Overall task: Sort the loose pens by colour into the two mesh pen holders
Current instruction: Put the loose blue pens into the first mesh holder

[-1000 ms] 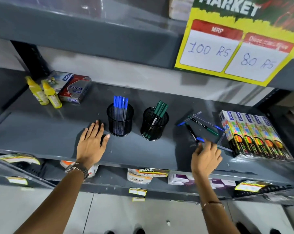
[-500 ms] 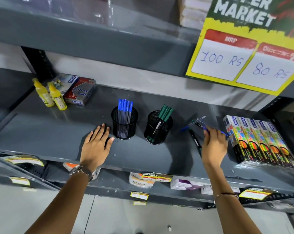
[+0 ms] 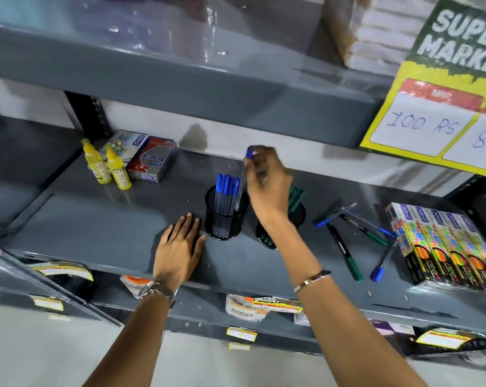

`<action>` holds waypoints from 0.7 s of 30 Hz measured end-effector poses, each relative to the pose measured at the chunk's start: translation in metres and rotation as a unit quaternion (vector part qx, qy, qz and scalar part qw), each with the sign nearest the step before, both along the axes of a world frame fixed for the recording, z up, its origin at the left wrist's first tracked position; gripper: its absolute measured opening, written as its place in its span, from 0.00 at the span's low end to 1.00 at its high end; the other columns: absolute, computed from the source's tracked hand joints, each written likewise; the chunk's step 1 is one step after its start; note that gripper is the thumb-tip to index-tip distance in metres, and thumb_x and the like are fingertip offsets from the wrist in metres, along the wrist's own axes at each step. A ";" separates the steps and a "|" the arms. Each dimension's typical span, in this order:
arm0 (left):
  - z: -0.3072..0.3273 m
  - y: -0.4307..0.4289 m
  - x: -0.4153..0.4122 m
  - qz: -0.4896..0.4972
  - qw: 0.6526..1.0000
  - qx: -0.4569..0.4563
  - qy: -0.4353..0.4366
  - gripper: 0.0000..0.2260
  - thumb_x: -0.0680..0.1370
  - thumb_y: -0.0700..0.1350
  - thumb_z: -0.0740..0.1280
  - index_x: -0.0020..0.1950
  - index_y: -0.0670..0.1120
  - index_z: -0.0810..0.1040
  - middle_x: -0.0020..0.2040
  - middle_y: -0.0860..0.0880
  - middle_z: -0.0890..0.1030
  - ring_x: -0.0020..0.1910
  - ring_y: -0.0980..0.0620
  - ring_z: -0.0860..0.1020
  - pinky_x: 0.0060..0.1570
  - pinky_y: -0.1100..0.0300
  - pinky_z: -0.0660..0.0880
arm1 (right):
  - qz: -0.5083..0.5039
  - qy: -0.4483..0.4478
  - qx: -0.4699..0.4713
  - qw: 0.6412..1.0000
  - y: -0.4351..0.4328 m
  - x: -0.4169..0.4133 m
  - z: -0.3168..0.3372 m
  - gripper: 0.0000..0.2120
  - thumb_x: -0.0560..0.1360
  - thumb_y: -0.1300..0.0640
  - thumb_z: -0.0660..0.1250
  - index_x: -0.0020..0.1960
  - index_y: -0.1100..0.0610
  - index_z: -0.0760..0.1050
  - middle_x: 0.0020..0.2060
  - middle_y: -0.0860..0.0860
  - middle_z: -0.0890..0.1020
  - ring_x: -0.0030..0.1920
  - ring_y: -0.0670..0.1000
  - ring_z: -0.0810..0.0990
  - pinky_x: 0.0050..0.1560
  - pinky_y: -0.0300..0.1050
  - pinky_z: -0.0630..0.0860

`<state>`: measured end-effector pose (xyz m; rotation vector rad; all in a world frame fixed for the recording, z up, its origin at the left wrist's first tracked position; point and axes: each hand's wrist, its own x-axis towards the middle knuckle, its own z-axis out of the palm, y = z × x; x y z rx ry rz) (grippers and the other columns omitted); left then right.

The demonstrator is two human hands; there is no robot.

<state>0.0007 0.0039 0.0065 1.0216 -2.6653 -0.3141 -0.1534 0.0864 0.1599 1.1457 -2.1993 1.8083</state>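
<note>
Grey shelf (image 3: 110,227); right hand (image 3: 267,185) has moved from the loose pens (image 3: 356,236) at right, now pinching a blue pen (image 3: 243,180) over the left holder (image 3: 225,216); drop imminent; left hand (image 3: 180,247) flat, empty; right holder (image 3: 296,216) green.

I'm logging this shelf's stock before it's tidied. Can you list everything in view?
Mesh pen holders: two, black, mid-shelf; left has blue pens, right green.
Loose pens: about six, blue and green, right of holders.
Pencil boxes: one row, multicoloured, far right.
Glue bottles: two, yellow, back left.
Small boxes: two, beside bottles.
Price sign: one, yellow, upper right.
Left hand: flat on shelf.
Right hand: lowering blue pen into left holder.
</note>
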 end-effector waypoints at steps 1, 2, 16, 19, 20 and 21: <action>0.000 0.000 0.000 -0.001 1.000 0.000 0.000 0.25 0.79 0.55 0.50 0.67 0.42 0.72 0.68 0.42 0.71 0.68 0.44 0.69 0.66 0.54 0.56 | 0.017 -0.002 0.053 0.998 -0.004 0.001 -0.010 0.06 0.75 0.61 0.66 0.51 0.55 0.74 0.38 0.47 0.80 0.37 0.48 0.80 0.43 0.49 0.81; 0.000 -0.001 0.000 -0.001 1.000 0.000 0.000 0.25 0.79 0.55 0.50 0.67 0.42 0.72 0.68 0.42 0.71 0.67 0.44 0.69 0.66 0.54 0.56 | 0.024 -0.003 0.104 0.994 -0.008 0.001 -0.019 0.06 0.75 0.61 0.66 0.51 0.54 0.74 0.39 0.49 0.82 0.39 0.52 0.82 0.45 0.52 0.80; -0.003 -0.002 0.000 -0.007 1.000 -0.019 -0.002 0.24 0.78 0.54 0.51 0.66 0.41 0.72 0.67 0.41 0.73 0.67 0.43 0.70 0.66 0.53 0.58 | -0.071 0.137 0.260 0.953 0.001 -0.003 -0.039 0.13 0.77 0.55 0.63 0.60 0.55 0.75 0.55 0.59 0.77 0.56 0.61 0.74 0.55 0.56 0.73; -0.004 -0.001 -0.001 -0.007 1.000 -0.025 0.002 0.24 0.78 0.53 0.52 0.66 0.41 0.73 0.67 0.42 0.73 0.67 0.44 0.70 0.66 0.52 0.58 | -0.182 0.196 0.163 0.950 0.030 -0.023 -0.038 0.11 0.76 0.52 0.63 0.55 0.55 0.79 0.48 0.59 0.80 0.47 0.62 0.77 0.47 0.52 0.74; -0.005 -0.001 -0.002 -0.006 1.000 -0.025 0.005 0.24 0.78 0.54 0.52 0.66 0.41 0.73 0.67 0.42 0.73 0.67 0.44 0.69 0.66 0.52 0.58 | -0.248 0.215 0.137 0.935 0.044 -0.037 -0.039 0.11 0.75 0.52 0.63 0.52 0.55 0.80 0.45 0.60 0.81 0.44 0.62 0.78 0.43 0.51 0.74; -0.006 -0.002 -0.001 -0.004 1.000 -0.023 0.005 0.24 0.78 0.54 0.52 0.66 0.41 0.73 0.68 0.42 0.72 0.67 0.44 0.69 0.66 0.52 0.58 | -0.311 0.205 0.119 0.920 0.061 -0.055 -0.041 0.10 0.75 0.52 0.65 0.50 0.56 0.80 0.44 0.61 0.81 0.43 0.62 0.78 0.41 0.51 0.74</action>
